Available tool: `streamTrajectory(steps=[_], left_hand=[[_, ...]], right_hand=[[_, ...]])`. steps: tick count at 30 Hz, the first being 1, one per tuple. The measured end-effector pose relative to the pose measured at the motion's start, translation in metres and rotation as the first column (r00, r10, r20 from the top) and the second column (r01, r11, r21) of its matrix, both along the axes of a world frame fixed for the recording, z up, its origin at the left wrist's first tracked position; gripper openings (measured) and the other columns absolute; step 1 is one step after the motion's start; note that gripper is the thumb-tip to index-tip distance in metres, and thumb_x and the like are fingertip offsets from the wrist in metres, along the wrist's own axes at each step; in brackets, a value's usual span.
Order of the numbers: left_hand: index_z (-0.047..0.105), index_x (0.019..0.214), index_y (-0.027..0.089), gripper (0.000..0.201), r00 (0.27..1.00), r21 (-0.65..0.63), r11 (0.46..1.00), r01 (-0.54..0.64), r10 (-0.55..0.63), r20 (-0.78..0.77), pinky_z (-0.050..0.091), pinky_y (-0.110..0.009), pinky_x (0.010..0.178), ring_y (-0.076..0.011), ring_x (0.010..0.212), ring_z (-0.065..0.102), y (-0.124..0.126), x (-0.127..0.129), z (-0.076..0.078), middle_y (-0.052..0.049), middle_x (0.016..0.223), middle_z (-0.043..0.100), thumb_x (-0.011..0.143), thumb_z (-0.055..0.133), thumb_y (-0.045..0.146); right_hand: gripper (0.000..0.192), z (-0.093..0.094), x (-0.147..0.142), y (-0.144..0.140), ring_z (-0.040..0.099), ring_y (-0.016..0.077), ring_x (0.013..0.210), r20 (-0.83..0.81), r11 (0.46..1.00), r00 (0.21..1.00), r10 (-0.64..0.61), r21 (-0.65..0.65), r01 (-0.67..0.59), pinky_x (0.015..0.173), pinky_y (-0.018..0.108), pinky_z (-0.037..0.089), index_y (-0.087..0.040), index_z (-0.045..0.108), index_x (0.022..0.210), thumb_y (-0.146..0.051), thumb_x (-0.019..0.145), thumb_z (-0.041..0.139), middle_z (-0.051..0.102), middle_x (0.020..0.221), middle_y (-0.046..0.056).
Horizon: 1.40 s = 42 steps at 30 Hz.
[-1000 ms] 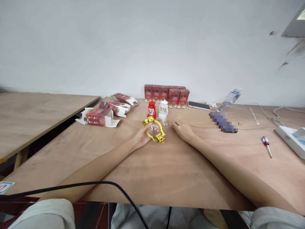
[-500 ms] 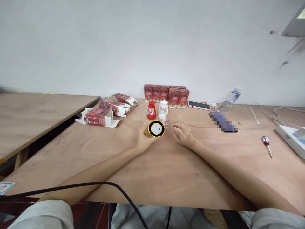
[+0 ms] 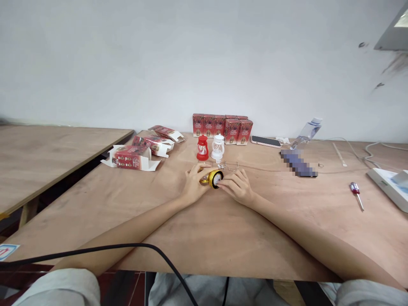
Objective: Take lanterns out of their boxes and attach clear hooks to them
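The work on the gold lantern (image 3: 211,178) looked partly done: it lay on its side in the grip, its round base (image 3: 217,177) turned toward the right hand (image 3: 240,189), and handling of that underside seemed unfinished. A red lantern (image 3: 202,149) and a white lantern (image 3: 218,148) stood upright just beyond, and open boxes (image 3: 130,158) lay to the left, so unpacking appeared over for these three. The closed boxes (image 3: 232,131) by the wall looked untouched.

The left hand (image 3: 193,183) curled around the gold lantern, holding it low over the table (image 3: 204,238). The right hand's fingertips, gathered close together, touched the base; whether they pinched anything could not be told. Small wire pieces (image 3: 234,167) lay just past the hands.
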State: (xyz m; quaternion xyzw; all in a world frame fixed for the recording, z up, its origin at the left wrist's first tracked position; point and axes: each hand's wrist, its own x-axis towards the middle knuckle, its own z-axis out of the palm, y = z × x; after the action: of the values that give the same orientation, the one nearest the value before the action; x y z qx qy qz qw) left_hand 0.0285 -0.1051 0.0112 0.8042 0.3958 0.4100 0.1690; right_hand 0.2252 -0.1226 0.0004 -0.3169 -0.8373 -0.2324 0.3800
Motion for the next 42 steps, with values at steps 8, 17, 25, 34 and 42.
streamTrajectory(steps=[8,17,25,34,42], left_hand=[[0.064,0.11,0.032,0.038,0.997,0.034,0.997,-0.064,0.066,-0.048,0.029,-0.038,0.095,-0.0237,0.11,0.05,0.0,0.001,-0.001,-0.003,0.113,0.057,0.072,0.071,0.028],[0.063,0.11,0.028,0.044,0.987,-0.037,0.994,-0.099,0.103,0.123,0.04,-0.032,0.087,-0.0223,0.108,0.051,0.011,-0.003,-0.008,-0.003,0.109,0.057,0.068,0.067,0.016],[0.063,0.11,0.028,0.044,0.99,-0.063,0.996,-0.067,0.074,0.118,0.04,-0.035,0.09,-0.0228,0.108,0.052,0.011,-0.002,-0.008,-0.003,0.108,0.057,0.068,0.068,0.017],[0.063,0.11,0.028,0.045,0.991,-0.071,0.997,-0.012,0.021,0.13,0.04,-0.035,0.093,-0.0225,0.107,0.053,0.014,-0.002,-0.011,-0.003,0.107,0.056,0.066,0.069,0.017],[0.063,0.11,0.028,0.044,0.993,-0.083,0.996,-0.029,0.039,0.114,0.04,-0.036,0.092,-0.0232,0.107,0.053,0.013,-0.002,-0.009,-0.004,0.107,0.057,0.067,0.07,0.018]], right_hand=[[0.02,-0.003,-0.006,0.004,0.053,0.0161,0.073,-0.06,0.999,0.998,0.016,-0.044,-0.019,0.07,0.03,0.031,-0.018,0.056,0.079,-0.025,0.092,0.043,0.065,0.079,0.006],[0.023,-0.006,0.021,0.032,0.052,0.0214,0.084,-0.328,0.851,0.826,-0.458,-0.432,0.3,0.082,0.037,0.034,-0.018,0.054,0.079,-0.034,0.089,0.042,0.065,0.083,0.007],[0.027,-0.01,0.038,0.058,0.055,0.023,0.086,-0.154,0.633,0.768,-0.622,-0.676,0.378,0.075,0.034,0.039,-0.018,0.067,0.085,-0.032,0.086,0.044,0.069,0.081,0.008],[0.022,-0.007,0.034,0.052,0.055,0.0222,0.095,-0.114,0.653,0.8,-0.59,-0.649,0.39,0.081,0.035,0.039,-0.018,0.06,0.102,-0.025,0.087,0.045,0.069,0.095,0.006],[0.022,-0.009,0.036,0.053,0.056,0.0203,0.093,-0.189,0.661,0.788,-0.586,-0.674,0.33,0.081,0.032,0.039,-0.02,0.064,0.092,-0.015,0.084,0.044,0.07,0.092,0.004]])
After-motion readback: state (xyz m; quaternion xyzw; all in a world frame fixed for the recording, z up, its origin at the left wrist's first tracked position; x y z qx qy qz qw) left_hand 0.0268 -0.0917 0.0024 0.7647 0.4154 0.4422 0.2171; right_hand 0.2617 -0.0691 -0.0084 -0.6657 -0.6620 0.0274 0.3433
